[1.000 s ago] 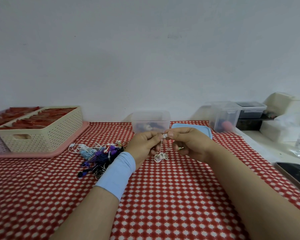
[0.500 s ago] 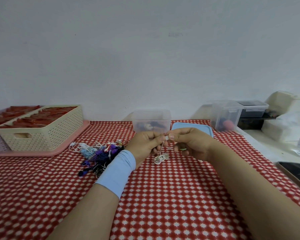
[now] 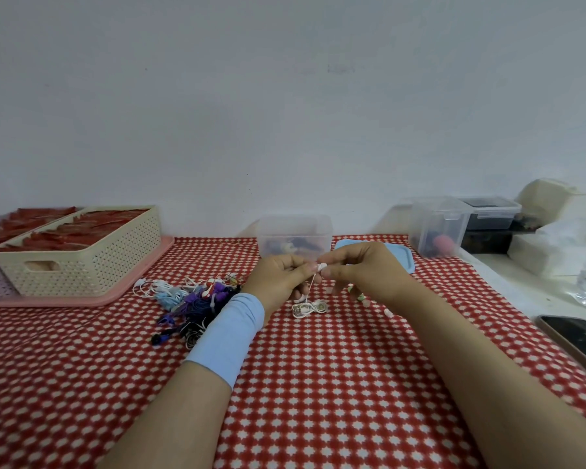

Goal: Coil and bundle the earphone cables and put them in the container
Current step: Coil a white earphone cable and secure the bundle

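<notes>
My left hand (image 3: 279,277) and my right hand (image 3: 362,272) meet above the red patterned tablecloth, both pinching the white end of a white earphone cable (image 3: 310,306). The cable hangs down from the fingers to a small coil lying on the cloth below. A light blue band wraps my left wrist. Behind the hands stands a clear plastic container (image 3: 295,235) with some bundled cables inside. To the left lies a tangled pile of earphones (image 3: 193,301) in white, blue, purple and black.
A blue lid (image 3: 405,255) lies right of the container. A cream basket (image 3: 78,255) on a pink tray sits at the far left. Clear boxes (image 3: 438,226) and white items stand at the back right. A dark phone (image 3: 579,343) lies at the right edge.
Both hands have stayed together on the white cable end, shifting only slightly. The small coil still lies on the cloth below them.
</notes>
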### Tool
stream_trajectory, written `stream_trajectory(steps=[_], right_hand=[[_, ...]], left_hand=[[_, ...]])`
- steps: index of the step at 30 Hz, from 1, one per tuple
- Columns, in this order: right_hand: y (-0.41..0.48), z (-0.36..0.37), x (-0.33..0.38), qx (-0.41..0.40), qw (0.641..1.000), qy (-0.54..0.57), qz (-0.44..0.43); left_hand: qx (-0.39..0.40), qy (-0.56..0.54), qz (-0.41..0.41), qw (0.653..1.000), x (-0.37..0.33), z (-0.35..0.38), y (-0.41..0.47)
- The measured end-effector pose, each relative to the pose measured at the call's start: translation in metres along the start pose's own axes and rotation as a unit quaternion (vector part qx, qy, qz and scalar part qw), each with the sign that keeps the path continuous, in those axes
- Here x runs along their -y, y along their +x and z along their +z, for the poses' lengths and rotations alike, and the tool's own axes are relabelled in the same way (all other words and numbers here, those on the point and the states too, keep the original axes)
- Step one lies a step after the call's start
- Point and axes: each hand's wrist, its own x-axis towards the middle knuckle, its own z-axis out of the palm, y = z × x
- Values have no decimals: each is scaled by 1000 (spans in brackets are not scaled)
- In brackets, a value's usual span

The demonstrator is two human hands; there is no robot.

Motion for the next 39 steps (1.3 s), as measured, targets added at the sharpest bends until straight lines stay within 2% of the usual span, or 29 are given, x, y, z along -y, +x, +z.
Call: stream_trajectory(steps=[14,18,22,25,27,32,36,39], right_hand=[[4,2,-2,-16,994,-92,-52],[5,1,-2,-16,993,-103,-63],[6,2,-5,-25,992,-111,-63],[3,1,-2,-12,997,-66,-38],[0,-1,1,9,1000,-6,9],[-2,-7,2,90,981,142,95],[-2,-5,0,107,973,163,124],[-1,-3,1,95,975,145,137]], left_hand=[[12,-8,-44,999,1,1,-2],[15,-58,-67,996,-1,0,-2],[10,-18,-56,998,2,0,0],[11,-12,-49,999,3,-3,0],[15,-16,-41,999,2,-5,0],[56,-46,-33,997,-1,-9,0],[79,-49,-22,995,-3,-9,-3],[69,-29,-10,997,-1,-9,-3]])
